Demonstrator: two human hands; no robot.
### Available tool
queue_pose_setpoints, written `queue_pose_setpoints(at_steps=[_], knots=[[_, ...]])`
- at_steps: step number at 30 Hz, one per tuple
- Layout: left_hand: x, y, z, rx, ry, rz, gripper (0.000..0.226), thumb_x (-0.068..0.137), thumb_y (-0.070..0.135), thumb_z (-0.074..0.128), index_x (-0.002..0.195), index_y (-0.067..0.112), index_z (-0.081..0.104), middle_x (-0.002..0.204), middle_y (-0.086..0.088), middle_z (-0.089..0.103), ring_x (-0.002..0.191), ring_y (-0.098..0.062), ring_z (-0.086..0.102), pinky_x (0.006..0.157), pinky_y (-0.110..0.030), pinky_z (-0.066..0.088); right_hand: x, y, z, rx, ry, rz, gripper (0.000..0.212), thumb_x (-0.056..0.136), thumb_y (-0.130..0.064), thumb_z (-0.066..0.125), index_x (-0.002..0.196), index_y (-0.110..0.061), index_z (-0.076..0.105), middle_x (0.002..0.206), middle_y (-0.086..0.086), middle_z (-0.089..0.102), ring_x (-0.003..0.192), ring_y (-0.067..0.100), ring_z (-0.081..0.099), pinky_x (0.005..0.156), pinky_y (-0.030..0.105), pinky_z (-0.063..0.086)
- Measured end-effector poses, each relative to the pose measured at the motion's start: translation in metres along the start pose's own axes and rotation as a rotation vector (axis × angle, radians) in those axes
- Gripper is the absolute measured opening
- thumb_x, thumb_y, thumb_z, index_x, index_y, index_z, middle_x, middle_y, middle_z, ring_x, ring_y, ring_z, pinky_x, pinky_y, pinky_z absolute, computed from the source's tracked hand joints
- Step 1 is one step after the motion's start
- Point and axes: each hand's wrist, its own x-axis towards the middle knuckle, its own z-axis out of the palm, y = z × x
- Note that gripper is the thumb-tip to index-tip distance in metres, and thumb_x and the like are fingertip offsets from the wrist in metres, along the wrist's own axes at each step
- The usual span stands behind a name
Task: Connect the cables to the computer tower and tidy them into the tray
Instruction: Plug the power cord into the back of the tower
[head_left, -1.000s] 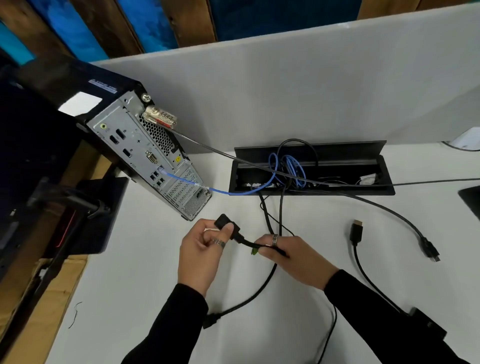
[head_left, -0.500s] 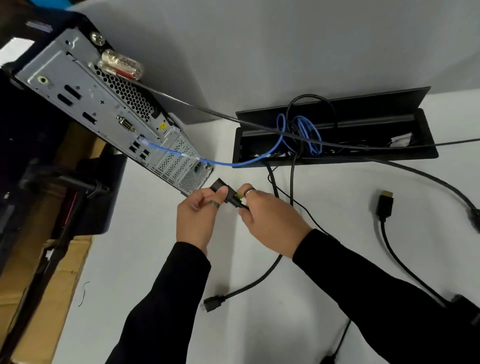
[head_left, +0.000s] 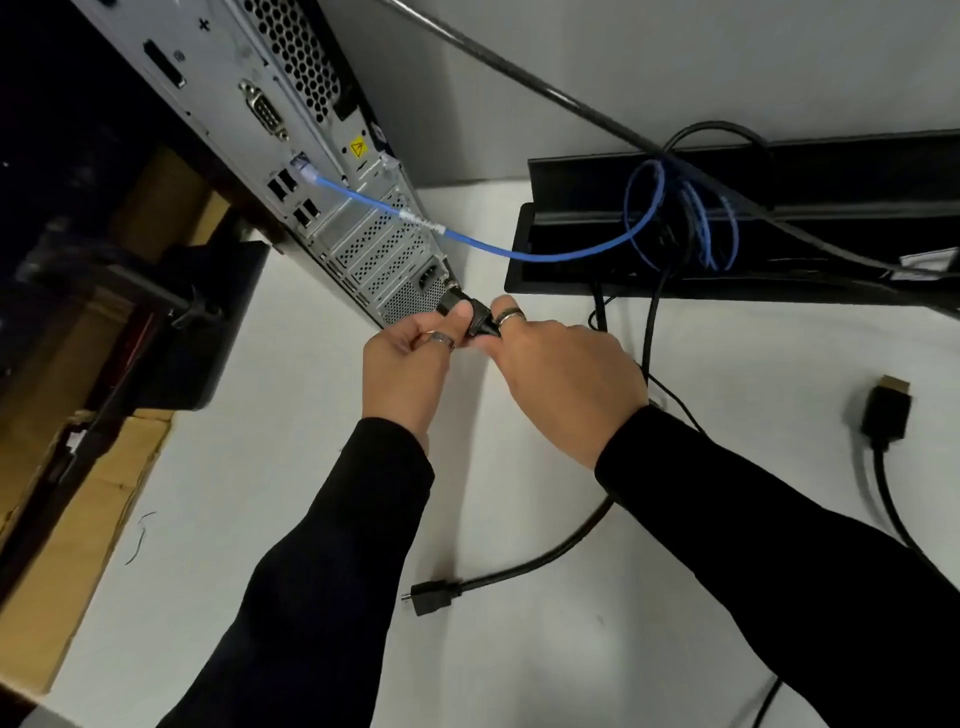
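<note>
The computer tower (head_left: 291, 156) stands at the upper left, its grey rear panel facing me. A blue network cable (head_left: 467, 241) runs from a rear port into the black cable tray (head_left: 524, 249) recessed in the white desk. Both hands hold a black power plug (head_left: 470, 314) just below the tower's power socket (head_left: 428, 275). My left hand (head_left: 410, 358) pinches the plug's front with thumb and fingers. My right hand (head_left: 561, 379) grips its back end and cord. Whether the plug touches the socket is hidden.
A loose black plug (head_left: 428, 597) with its cable lies on the desk near my forearms. A black HDMI connector (head_left: 885, 410) lies at the right. A thick grey cable (head_left: 571, 104) crosses above the tray. A dark monitor stand (head_left: 171, 332) and cardboard (head_left: 67, 545) sit left.
Both hands have carried the black plug up and left, from mid-desk to the bottom of the tower's rear panel. The view has closed in on the tower.
</note>
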Motion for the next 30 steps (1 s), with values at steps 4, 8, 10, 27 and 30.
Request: queue_pose_setpoints(at_steps=[4, 8, 10, 27, 30], knots=[[0.006, -0.003, -0.006, -0.005, -0.038, 0.045, 0.013, 0.084, 0.028, 0.065, 0.077, 0.017, 0.064, 0.077, -0.005, 0.058, 0.052, 0.000, 0.047, 0.069, -0.016, 0.046, 0.006, -0.001, 0.002, 0.028, -0.002, 0.031, 0.038, 0.101, -0.040, 0.021, 0.124, -0.015, 0.037, 0.066, -0.002, 0.043, 0.055, 0.025, 0.038, 0.045, 0.031, 0.022], [0.011, 0.006, -0.023, 0.139, -0.022, 0.185, 0.013, 0.084, 0.015, 0.066, 0.096, 0.020, 0.064, 0.058, 0.016, 0.064, 0.061, 0.006, 0.057, 0.067, -0.005, 0.045, 0.015, 0.002, 0.002, 0.141, -0.069, 0.068, 0.039, 0.100, -0.040, 0.022, 0.127, -0.016, 0.037, 0.078, 0.006, 0.058, 0.063, 0.024, 0.043, 0.054, 0.032, 0.030], [0.008, 0.024, -0.037, 0.313, 0.045, 0.359, 0.016, 0.086, 0.017, 0.063, 0.101, 0.021, 0.064, 0.063, 0.018, 0.062, 0.069, 0.000, 0.057, 0.065, -0.004, 0.043, 0.020, 0.003, -0.001, 0.161, -0.079, 0.076, 0.038, 0.100, -0.040, 0.023, 0.125, -0.016, 0.039, 0.078, 0.006, 0.058, 0.065, 0.024, 0.044, 0.057, 0.033, 0.032], [-0.001, 0.175, -0.085, 1.461, 0.094, 1.587, 0.025, 0.094, 0.024, 0.041, 0.100, 0.014, 0.063, 0.097, -0.004, 0.068, 0.093, -0.028, 0.054, 0.077, -0.039, 0.032, 0.047, -0.005, 0.016, 0.017, -0.136, 0.077, 0.042, 0.101, -0.035, 0.022, 0.133, -0.012, 0.035, 0.104, 0.010, 0.065, 0.092, 0.030, 0.063, 0.064, 0.036, 0.036], [0.006, 0.194, -0.090, 1.529, 0.073, 1.572, 0.022, 0.092, 0.024, 0.043, 0.100, 0.014, 0.061, 0.098, -0.008, 0.065, 0.094, -0.030, 0.052, 0.081, -0.039, 0.031, 0.052, -0.008, 0.016, 0.017, -0.114, 0.091, 0.042, 0.101, -0.036, 0.023, 0.130, -0.011, 0.038, 0.104, 0.010, 0.066, 0.091, 0.030, 0.064, 0.063, 0.034, 0.036]])
